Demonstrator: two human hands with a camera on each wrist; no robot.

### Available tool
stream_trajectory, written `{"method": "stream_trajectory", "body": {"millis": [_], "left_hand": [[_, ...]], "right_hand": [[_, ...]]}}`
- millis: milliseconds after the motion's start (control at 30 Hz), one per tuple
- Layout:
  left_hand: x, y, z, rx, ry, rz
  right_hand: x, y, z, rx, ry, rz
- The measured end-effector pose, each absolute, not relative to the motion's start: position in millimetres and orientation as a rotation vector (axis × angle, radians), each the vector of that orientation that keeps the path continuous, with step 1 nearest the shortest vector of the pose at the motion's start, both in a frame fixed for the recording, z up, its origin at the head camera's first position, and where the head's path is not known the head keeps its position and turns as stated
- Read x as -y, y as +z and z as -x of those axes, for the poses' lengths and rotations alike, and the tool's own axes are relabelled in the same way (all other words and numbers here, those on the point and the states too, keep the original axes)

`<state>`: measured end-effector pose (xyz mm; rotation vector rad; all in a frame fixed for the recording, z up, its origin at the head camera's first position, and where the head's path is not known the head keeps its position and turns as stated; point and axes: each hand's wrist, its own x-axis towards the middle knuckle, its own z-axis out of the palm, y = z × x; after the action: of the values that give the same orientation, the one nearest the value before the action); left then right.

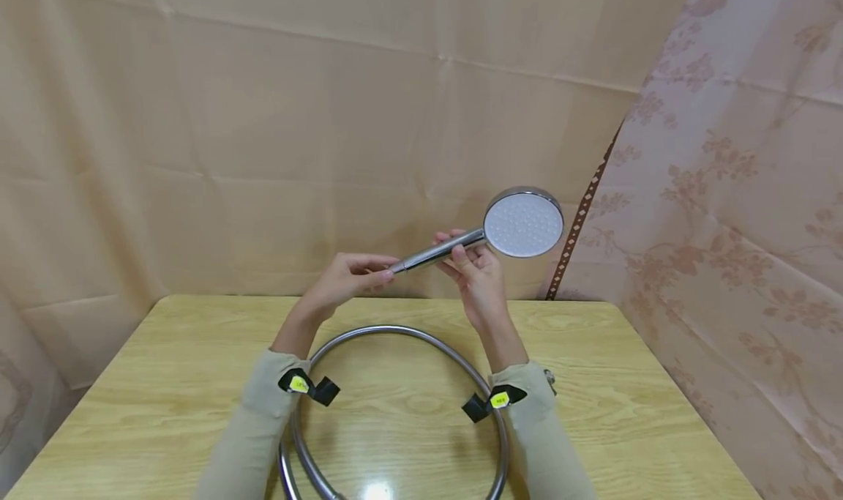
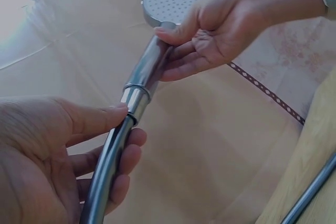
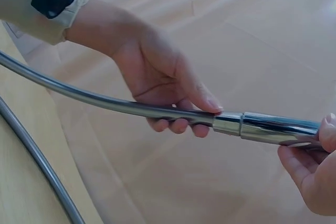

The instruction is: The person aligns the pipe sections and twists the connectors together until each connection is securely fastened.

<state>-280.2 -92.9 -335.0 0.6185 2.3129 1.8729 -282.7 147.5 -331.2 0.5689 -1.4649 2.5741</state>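
Nearest me in the left wrist view is the left hand point(image 2: 47, 145), so I start there. Its thumb and bent fingers hold the hose point(image 2: 106, 174) right up by the shiny collar point(image 2: 135, 100), with the thumb tip at the collar's edge. The right hand point(image 2: 226, 30) pinches the handle point(image 2: 151, 63) farther up, close to the round shower head point(image 2: 173, 1). So both hands are gripping, and the spot where the collar meets the handle sits between them, nearer the left hand. I think that spot matters most. In the head view the handle leans: it goes up and to the right, from the left fingertips past the right thumb, and the shower head faces back toward me. The handle, the collar and the end of the hose make one nearly straight line, and then the hose bends away on the left hand's side. I can't tell how tight the collar is. All of that is held up off the surface point(image 1: 593, 383). Lower down, a big loop of the hose lies there, partly hidden by the sleeves point(image 1: 540, 427). Farther back hangs a tan cloth point(image 1: 296, 119), with a pink flowery cloth point(image 1: 744, 214) on the right.
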Motion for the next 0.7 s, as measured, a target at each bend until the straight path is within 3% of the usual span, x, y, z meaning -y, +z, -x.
{"method": "stream_trajectory", "body": {"millis": [700], "left_hand": [[79,-318,292,-2.551,1.75,-0.695]], "right_hand": [[-156,-324,288,1.345,2.824,0.011]]}}
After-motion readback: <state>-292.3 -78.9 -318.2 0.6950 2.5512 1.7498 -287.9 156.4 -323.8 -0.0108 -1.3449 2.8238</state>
